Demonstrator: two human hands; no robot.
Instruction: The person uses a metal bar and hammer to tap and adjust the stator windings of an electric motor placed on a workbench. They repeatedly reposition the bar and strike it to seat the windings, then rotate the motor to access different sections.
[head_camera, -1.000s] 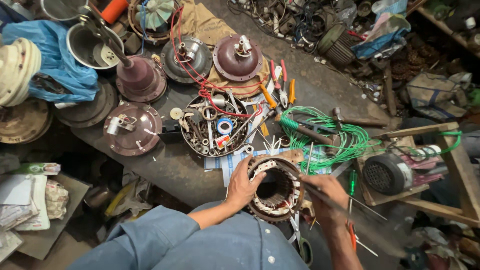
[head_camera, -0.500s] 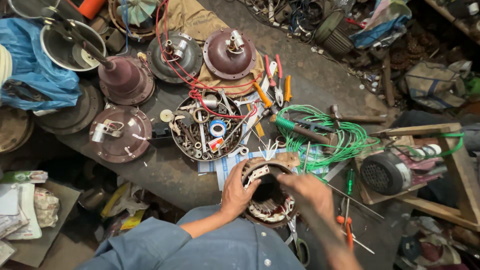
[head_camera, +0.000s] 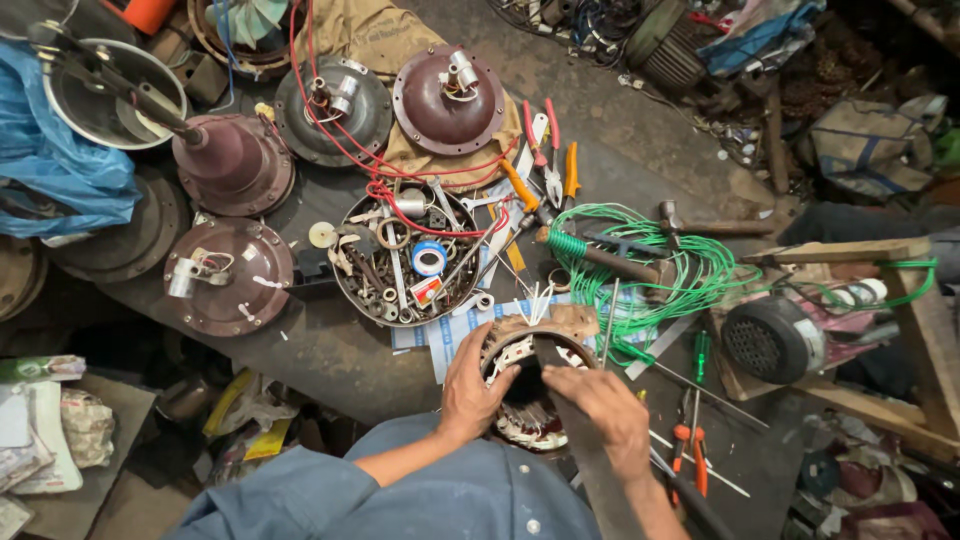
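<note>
A round motor stator (head_camera: 528, 398) with copper windings and white paper strips lies at the near edge of the dark workbench (head_camera: 330, 350). My left hand (head_camera: 470, 385) grips its left rim, thumb on the inner edge. My right hand (head_camera: 600, 405) rests over its right side and holds a long flat dark blade (head_camera: 560, 372) that reaches into the stator's middle. Both sleeves are blue.
A round tray of small parts and blue tape (head_camera: 418, 258) sits behind the stator. Brown fan motor covers (head_camera: 228, 275) (head_camera: 450, 100) lie to the left and back. Green wire (head_camera: 650, 265), pliers (head_camera: 545, 150), a hammer (head_camera: 700, 225), screwdrivers (head_camera: 690, 455) lie right.
The view has shifted slightly. My right hand has moved over the stator's right side, and the dark blade now reaches into its middle. My left hand stays on the left rim.
</note>
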